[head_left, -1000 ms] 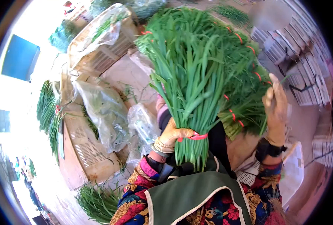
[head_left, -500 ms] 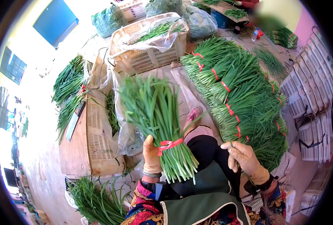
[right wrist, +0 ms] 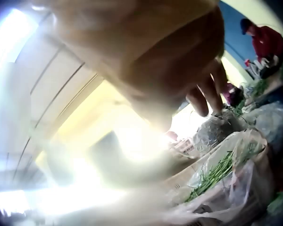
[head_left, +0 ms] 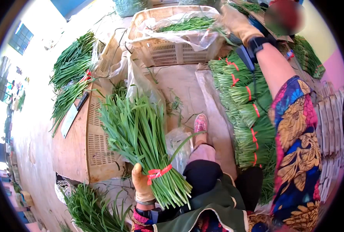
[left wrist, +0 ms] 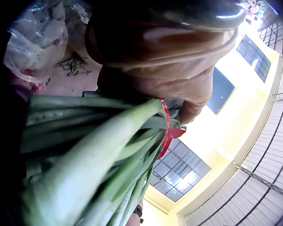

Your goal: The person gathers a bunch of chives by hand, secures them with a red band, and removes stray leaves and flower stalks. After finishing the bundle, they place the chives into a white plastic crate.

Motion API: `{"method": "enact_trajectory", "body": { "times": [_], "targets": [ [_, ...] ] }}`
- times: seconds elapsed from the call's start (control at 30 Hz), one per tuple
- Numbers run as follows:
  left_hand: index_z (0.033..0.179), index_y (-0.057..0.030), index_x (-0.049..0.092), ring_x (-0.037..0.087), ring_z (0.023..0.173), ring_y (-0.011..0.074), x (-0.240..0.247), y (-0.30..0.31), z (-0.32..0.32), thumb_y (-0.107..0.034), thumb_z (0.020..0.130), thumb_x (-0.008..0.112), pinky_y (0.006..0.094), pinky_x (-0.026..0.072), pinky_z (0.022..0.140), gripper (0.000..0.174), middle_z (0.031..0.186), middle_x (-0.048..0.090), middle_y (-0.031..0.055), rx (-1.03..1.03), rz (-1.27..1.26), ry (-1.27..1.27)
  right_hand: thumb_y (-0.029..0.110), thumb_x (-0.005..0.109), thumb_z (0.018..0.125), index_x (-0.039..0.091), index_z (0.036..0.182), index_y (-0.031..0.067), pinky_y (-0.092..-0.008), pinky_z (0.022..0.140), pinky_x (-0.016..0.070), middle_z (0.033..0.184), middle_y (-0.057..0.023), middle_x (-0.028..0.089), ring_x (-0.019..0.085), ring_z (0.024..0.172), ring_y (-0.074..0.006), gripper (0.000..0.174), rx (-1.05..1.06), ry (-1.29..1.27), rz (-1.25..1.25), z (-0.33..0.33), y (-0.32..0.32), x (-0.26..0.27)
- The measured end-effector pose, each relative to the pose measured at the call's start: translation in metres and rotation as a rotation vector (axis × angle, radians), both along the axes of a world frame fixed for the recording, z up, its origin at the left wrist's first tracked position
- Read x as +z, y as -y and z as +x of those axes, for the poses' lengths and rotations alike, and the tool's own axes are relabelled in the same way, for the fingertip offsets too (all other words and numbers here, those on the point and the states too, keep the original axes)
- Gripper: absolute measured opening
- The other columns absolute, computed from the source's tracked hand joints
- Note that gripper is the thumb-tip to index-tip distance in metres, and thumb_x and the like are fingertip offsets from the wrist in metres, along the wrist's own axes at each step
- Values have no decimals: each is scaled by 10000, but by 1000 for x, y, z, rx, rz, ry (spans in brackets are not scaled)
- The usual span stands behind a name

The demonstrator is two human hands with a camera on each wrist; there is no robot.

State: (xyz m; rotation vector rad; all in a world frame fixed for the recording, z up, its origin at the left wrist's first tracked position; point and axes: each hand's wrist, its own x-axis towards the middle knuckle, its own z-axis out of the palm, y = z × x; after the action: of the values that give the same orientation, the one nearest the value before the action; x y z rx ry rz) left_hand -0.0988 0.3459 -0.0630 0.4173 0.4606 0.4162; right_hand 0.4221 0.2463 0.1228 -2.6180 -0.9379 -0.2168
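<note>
Left hand [head_left: 142, 185]: closed around the stalk end of a chive bundle [head_left: 135, 135], gripping it just below the red band [head_left: 158, 173] that ties the stalks. The left wrist view confirms that the fingers wrap the stalks at the band.

Chive bundle: held in the air in front of the person's lap, above the floor [head_left: 183, 83]. The cut ends point down toward the apron. The leaf tips fan up and to the left, over the right edge of the overturned crate [head_left: 83, 147].

Right hand [head_left: 237, 21]: extended forward at arm's length, above the far right corner of the plastic-lined basket [head_left: 168, 52]. In the right wrist view the fingers hang loosely extended and nothing is seen in them.

Surroundings:
- The basket holds loose greens on its plastic liner.
- A stack of tied bundles [head_left: 249, 112], each with a red band, lies on the floor under the right arm.
- A knife [head_left: 73, 116] rests on the overturned crate near its far edge.
- Loose chives [head_left: 90, 205] lie on the floor at the near left.
- A pink shoe [head_left: 200, 123] stands on the floor between the crate and the stack.
</note>
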Motion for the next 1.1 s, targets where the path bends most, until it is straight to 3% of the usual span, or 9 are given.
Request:
{"method": "enact_trajectory", "body": {
  "times": [0.03,0.17,0.23,0.37,0.47,0.6,0.7,0.97,1.1],
  "targets": [
    [1326,-44,478,578,1115,353,-2,-4,-1,-405,867,582,510,435,994,593,1283,570,152,13,49,-24,262,643,885,583,1157,32,-425,804,531,1136,-136,646,631,1005,-255,361,-352,150,-28,-24,-22,18],
    [1343,-48,465,580,1112,366,-3,-5,5,-441,851,590,517,443,984,642,1282,570,164,18,16,-63,346,597,903,644,997,5,-337,779,492,913,-126,655,619,898,-230,357,501,295,425,-18,-26,-106],
    [1350,-45,458,572,1132,361,-6,-7,10,-434,835,608,505,432,1002,663,1280,571,171,-24,-60,-51,239,591,907,651,994,22,-335,783,497,922,-119,657,626,882,-229,242,551,109,334,-95,9,-142],
    [1343,-11,453,572,1138,343,-31,-17,15,-405,838,616,487,429,1011,662,1292,563,175,-100,50,-100,171,582,919,653,1047,14,-291,799,503,891,-42,671,620,861,-123,214,350,-862,358,-204,78,-180],
    [1255,22,503,619,1067,287,10,-1,46,-202,876,565,420,474,967,444,1198,607,150,-132,239,-144,166,584,925,640,1103,2,-290,832,502,921,-37,670,630,895,-132,248,359,-955,348,-263,107,-152],
    [1230,7,512,619,994,198,43,34,74,-75,857,594,341,489,916,391,1134,619,94,-176,376,-99,280,740,839,375,1374,-2,-309,925,456,1173,-120,583,547,1091,-165,707,304,-1402,801,-315,115,-119],
    [1206,-10,524,609,968,147,32,53,83,-53,839,660,301,500,872,394,1106,622,58,-281,436,-10,247,811,765,279,1402,-16,-305,948,439,1237,-156,525,516,1120,-173,871,298,-1081,953,-341,98,-110],
    [1232,-48,542,582,1012,175,26,101,67,-126,853,662,338,461,926,405,1138,604,38,-282,516,84,-5,700,784,592,1089,-4,-290,790,494,978,-35,647,604,857,-133,324,-34,-921,1352,-359,119,-103],
    [1171,-12,561,612,996,214,21,106,67,-167,842,610,361,490,913,367,1093,631,76,-270,329,125,-34,689,772,623,1034,3,-279,729,502,944,-28,657,609,804,-119,273,-159,-819,1324,-374,152,-104]
  ]
}}
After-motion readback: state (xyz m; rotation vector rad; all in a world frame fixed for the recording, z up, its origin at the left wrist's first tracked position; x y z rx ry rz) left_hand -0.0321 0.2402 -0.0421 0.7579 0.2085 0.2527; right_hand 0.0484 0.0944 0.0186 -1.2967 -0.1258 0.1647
